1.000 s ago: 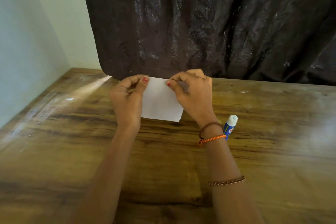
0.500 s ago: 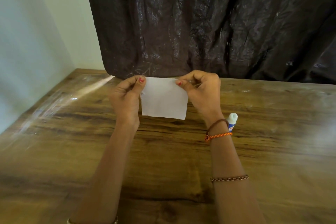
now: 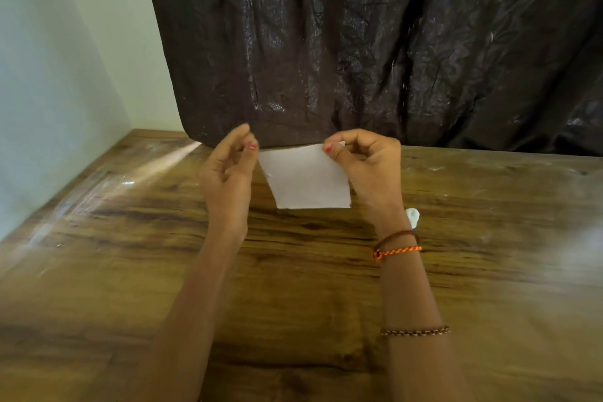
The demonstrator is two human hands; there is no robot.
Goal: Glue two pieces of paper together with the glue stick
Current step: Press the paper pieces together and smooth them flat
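A small white piece of paper (image 3: 305, 181) hangs above the wooden table (image 3: 130, 271), held by its top corners. My left hand (image 3: 228, 173) pinches the top left corner between thumb and forefinger. My right hand (image 3: 367, 166) pinches the top right corner the same way. I cannot tell whether it is one sheet or two pressed together. The glue stick (image 3: 412, 216) lies on the table just right of my right wrist; only its white cap shows, the rest is hidden behind the wrist.
A dark crinkled plastic sheet (image 3: 375, 42) hangs along the table's far edge. A pale wall (image 3: 49, 75) borders the table on the left. Bare wood lies in front of and beside my arms.
Both hands have lifted the paper a little and moved apart, stretching it between the top corners. The view has shifted, so my right wrist now covers most of the glue stick.
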